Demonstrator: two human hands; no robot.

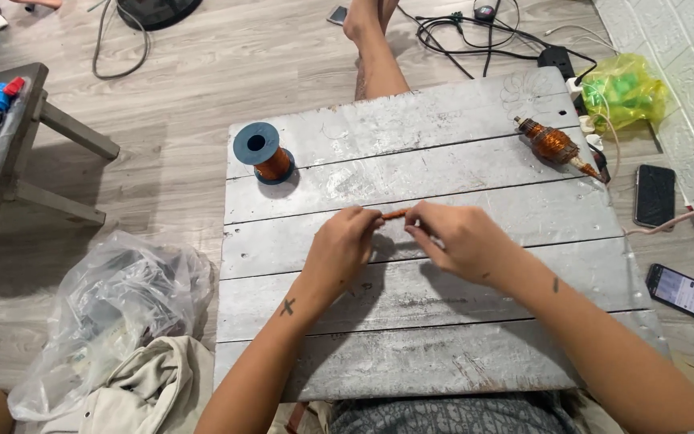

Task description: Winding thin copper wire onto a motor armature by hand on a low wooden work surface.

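Right now both hands meet over the middle of the grey plank tabletop (411,345), pinching a short coppery bundle of wire (396,214) between them. Its long axis runs left to right, with the left hand (345,241) closed on its left end and the right hand (453,237) closed on its right end. A blue spool of copper wire (263,153) stands far left.

Both ends of the copper piece (395,214) hide inside the fingers (361,223).
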